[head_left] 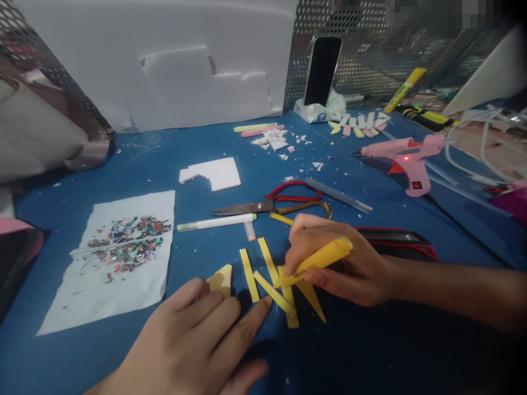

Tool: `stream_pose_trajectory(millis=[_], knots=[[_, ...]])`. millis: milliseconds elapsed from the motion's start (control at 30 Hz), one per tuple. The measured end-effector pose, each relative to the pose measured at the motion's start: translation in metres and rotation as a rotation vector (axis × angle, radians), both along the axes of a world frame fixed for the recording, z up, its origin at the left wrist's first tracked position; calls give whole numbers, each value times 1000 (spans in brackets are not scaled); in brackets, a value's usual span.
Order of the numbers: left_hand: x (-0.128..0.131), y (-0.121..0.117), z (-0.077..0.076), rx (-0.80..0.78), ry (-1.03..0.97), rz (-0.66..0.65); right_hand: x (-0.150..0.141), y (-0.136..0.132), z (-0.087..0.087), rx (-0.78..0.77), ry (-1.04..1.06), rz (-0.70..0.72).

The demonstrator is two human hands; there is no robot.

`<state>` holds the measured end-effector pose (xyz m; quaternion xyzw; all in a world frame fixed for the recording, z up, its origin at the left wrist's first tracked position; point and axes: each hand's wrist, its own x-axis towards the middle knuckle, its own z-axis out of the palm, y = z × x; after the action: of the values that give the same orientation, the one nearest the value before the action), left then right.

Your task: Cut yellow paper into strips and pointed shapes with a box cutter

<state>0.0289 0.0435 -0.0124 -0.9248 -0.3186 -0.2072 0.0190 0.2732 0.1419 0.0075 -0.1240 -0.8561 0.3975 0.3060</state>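
My right hand is closed round a yellow highlighter, tilted with its tip down at a narrow yellow strip. That strip lies aslant over another yellow strip. My left hand rests on the table with its index finger stretched to the strip's edge and its thumb apart. Two more yellow strips, one left and one behind, lie close by, and a pointed yellow piece is below my right hand. A pale yellow scrap is partly hidden behind my left hand's knuckles.
Scissors, a white pen and a cut white foam piece lie beyond my hands. White paper with glittery bits is left. A pink glue gun with a lit red light is right; a phone stands behind.
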Motion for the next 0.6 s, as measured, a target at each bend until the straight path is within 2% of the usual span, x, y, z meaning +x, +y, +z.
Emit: stream_pose_trajectory(millis=[600], knots=[[0, -1, 4, -3, -30, 30, 0, -1, -1, 29, 12, -47]])
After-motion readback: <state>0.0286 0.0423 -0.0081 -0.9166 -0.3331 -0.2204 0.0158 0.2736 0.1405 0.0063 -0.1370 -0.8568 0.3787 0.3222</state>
